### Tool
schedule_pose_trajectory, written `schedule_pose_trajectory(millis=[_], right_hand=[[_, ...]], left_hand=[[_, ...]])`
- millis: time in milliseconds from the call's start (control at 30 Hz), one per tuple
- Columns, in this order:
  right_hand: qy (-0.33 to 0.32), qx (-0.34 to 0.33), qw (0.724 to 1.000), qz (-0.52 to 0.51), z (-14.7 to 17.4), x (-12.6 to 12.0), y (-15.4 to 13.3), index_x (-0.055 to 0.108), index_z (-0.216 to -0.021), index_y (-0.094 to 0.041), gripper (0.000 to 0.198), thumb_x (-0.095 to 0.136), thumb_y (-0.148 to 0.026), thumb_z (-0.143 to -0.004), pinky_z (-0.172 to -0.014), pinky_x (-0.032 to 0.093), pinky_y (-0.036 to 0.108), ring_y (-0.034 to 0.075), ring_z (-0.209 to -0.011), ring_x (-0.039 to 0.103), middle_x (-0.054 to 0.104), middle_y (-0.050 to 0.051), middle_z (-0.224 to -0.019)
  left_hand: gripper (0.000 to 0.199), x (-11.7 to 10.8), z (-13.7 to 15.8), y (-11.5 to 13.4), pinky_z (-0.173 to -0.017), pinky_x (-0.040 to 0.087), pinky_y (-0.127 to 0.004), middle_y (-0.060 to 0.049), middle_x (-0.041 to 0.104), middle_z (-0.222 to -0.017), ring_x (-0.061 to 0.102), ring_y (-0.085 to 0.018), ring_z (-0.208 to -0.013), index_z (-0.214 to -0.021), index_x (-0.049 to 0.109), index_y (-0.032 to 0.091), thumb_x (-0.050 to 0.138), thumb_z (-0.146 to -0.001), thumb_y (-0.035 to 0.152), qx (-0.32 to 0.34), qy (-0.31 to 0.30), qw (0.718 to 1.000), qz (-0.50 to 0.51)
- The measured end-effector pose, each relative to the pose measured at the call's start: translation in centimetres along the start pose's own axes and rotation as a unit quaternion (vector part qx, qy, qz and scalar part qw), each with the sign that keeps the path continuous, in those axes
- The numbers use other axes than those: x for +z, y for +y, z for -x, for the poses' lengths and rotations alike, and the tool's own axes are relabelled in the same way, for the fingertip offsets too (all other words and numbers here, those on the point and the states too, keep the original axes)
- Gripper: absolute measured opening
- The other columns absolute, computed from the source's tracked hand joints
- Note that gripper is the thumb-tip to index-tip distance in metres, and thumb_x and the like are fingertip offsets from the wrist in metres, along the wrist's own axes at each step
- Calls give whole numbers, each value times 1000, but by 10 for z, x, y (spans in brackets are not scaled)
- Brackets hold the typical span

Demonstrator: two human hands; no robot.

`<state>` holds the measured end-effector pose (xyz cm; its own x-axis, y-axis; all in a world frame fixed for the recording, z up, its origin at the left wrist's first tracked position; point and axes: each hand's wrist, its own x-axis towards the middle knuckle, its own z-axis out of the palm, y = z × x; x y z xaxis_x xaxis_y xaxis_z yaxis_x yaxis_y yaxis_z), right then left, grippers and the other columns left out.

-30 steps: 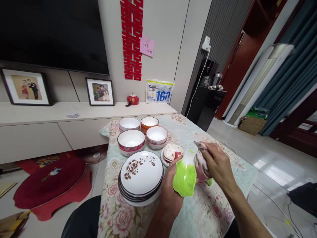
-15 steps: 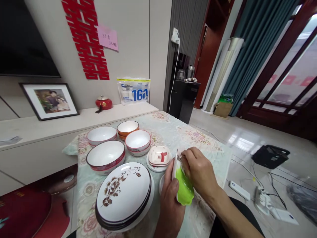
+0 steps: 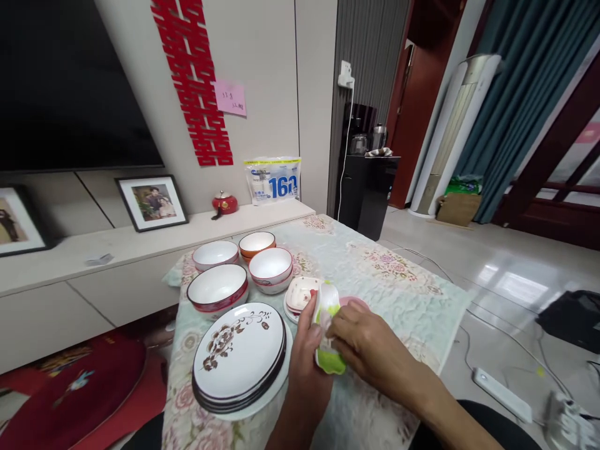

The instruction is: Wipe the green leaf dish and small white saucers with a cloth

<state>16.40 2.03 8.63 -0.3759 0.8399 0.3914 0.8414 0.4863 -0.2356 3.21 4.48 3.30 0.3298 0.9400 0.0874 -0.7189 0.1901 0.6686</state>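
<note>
My left hand (image 3: 304, 369) grips a small green and white dish (image 3: 332, 362) with a wavy rim, tilted up on its side above the table. Against the dish press the bent fingers of my right hand (image 3: 375, 340), closed on a crumpled white wipe (image 3: 325, 320) that mostly hides under them. Behind that hand shows part of a pink dish (image 3: 355, 302). Just beyond the left hand sit small cream square dishes (image 3: 300, 289), stacked on a white plate. To the left lies a stack of white plates (image 3: 241, 356) with a brown flower pattern and dark rims.
Several bowls stand behind the plates, among them a red-sided bowl (image 3: 218, 290) and an orange bowl (image 3: 257, 242). A floral tablecloth (image 3: 389, 262) covers the table. On the cabinet are a red pot (image 3: 225, 203), a 160-marked pack (image 3: 274, 182) and a framed photo (image 3: 152, 203).
The view has swung left. The green and white dish has turned in my left hand, and my right hand has moved from its upper edge down across it with the wipe. A pink dish now shows.
</note>
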Motion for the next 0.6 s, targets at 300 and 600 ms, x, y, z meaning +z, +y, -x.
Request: schedule_pose_trajectory(millis=[300, 600], right_hand=[[257, 91, 955, 116, -14, 5, 52, 61, -91, -16, 17, 47, -11, -99, -76, 47, 38, 24, -84, 52, 59, 10, -86], [7, 41, 998, -43, -1, 7, 17, 59, -93, -17, 19, 51, -2, -85, -81, 49, 40, 25, -94, 52, 59, 10, -100]], left_hand=[[56, 25, -14, -21, -116, 40, -43, -5, 50, -156, 38, -33, -147, -139, 59, 25, 68, -85, 36, -19, -8, 999, -34], [78, 7, -16, -17, -105, 49, -43, -15, 62, -142, 62, -34, -124, -151, 42, 24, 73, -81, 39, 15, 44, 999, -17]])
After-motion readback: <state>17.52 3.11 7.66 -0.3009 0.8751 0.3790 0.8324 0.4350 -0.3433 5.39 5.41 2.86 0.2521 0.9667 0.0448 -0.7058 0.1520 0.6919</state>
